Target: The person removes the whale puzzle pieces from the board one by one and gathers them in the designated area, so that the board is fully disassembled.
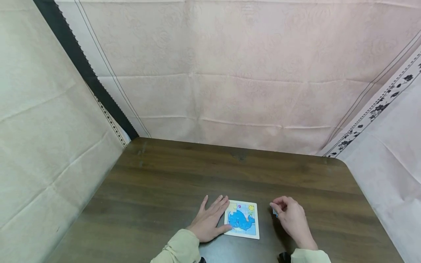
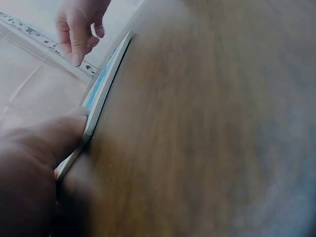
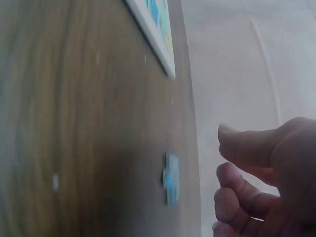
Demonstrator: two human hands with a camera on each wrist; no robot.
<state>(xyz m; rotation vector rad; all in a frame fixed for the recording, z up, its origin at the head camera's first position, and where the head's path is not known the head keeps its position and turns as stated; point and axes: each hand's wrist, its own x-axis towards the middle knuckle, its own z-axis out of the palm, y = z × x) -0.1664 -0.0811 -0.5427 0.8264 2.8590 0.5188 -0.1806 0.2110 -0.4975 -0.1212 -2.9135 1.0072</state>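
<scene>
A square jigsaw puzzle (image 1: 241,220) with a pale frame and a blue whale picture lies on the table. My left hand (image 1: 212,221) is spread at its left side, fingertips at the upper left corner and thumb on the lower left edge; the left wrist view shows that thumb (image 2: 69,129) against the frame. To the right of the puzzle, my right hand (image 1: 291,217) hovers with fingers loosely bent. A small blue puzzle piece (image 3: 171,178) lies on the table below it, apart from the fingertips in the right wrist view, which hold nothing visible.
The brown wooden table (image 1: 184,175) reaches well past the puzzle on all sides. Pale cloth (image 1: 230,91) hangs behind its far edge, with more cloth at the left and right sides.
</scene>
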